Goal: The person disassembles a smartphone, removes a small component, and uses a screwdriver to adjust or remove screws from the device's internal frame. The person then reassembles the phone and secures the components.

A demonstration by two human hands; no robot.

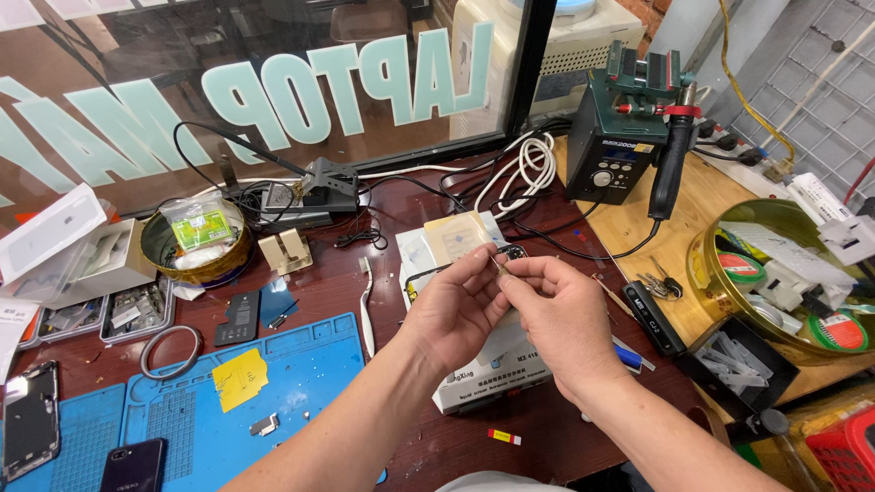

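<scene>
My left hand and my right hand meet above the middle of the bench, fingertips pinched together on a tiny thin part that is too small to identify. Just behind the fingers lies a small dark phone part with camera holes and a pale square sheet. Under my hands sits a white box-shaped device. A white toothbrush lies left of my left hand.
A blue work mat with a yellow note lies front left, with phones at the left edge. A hot-air rework station stands back right beside a gold tin of tapes. A soldering iron stand and round tin sit behind.
</scene>
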